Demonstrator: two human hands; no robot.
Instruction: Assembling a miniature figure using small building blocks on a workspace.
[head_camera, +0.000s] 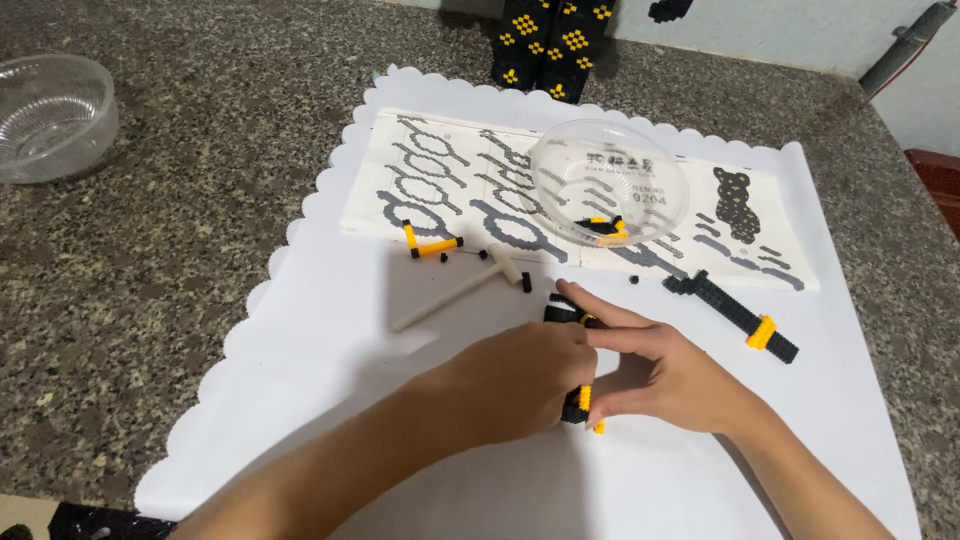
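We see two bare forearms, no sleeves in view. Left hand (520, 385) and right hand (665, 375) carry no gloves, rings, watch or bands. Fingers (600, 312) slim, nails short and unpainted where visible.

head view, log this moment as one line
left hand and right hand: together gripping black-and-yellow brick strip | on: white mat | nearby: small white hammer, second brick strip, clear bowl
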